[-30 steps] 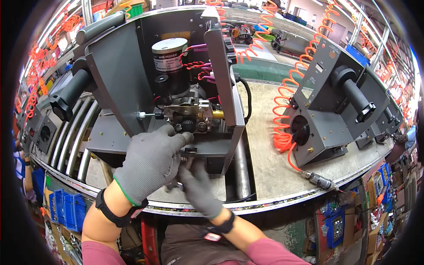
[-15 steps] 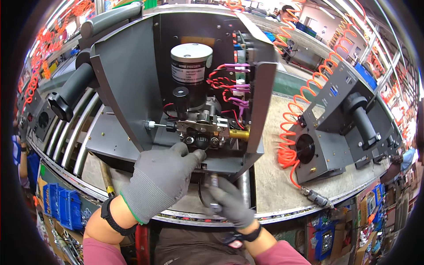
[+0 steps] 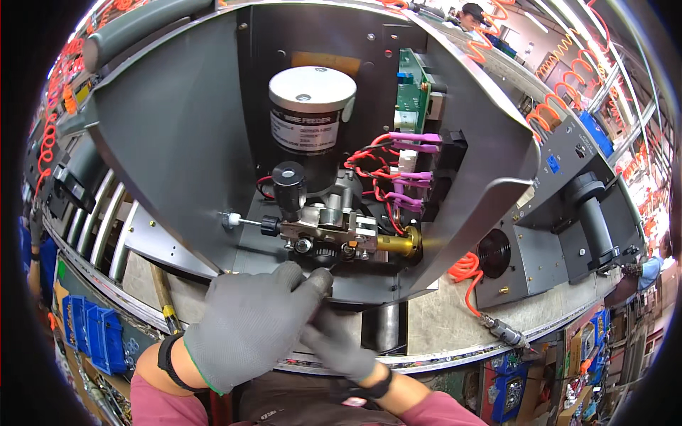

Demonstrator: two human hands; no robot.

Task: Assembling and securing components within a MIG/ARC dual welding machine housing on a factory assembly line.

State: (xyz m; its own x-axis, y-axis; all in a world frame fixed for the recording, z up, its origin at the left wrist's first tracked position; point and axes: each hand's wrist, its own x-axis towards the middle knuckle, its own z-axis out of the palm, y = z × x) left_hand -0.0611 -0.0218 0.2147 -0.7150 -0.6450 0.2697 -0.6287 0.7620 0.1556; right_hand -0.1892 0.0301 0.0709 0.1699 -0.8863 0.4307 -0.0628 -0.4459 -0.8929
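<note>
A dark grey metal housing (image 3: pixel 170 142) stands open in front of me. Inside it rises a black cylindrical motor (image 3: pixel 305 121) with a silver cap and a white label. Below the motor sits a metal roller mechanism (image 3: pixel 327 231) with a black knob (image 3: pixel 290 188) and a brass fitting (image 3: pixel 398 245). My left hand (image 3: pixel 252 323), in a grey glove, is closed just below the rollers; whatever its fingertips hold is too small to make out. My gloved right hand (image 3: pixel 344 349) is close behind it, blurred and partly covered, its fingers unclear.
Red and black wires with purple sleeves (image 3: pixel 415 149) run to the housing's right wall. Another grey housing (image 3: pixel 547 234) stands at the right, near a coiled orange air hose (image 3: pixel 465 268) and an air screwdriver (image 3: pixel 504 332). A hammer handle (image 3: pixel 165 298) and blue bins (image 3: pixel 92 334) are at left.
The housing appears larger and nearer, its right wall turned outward. My right hand has moved left toward my left hand; the dark object seen at it earlier is no longer visible.
</note>
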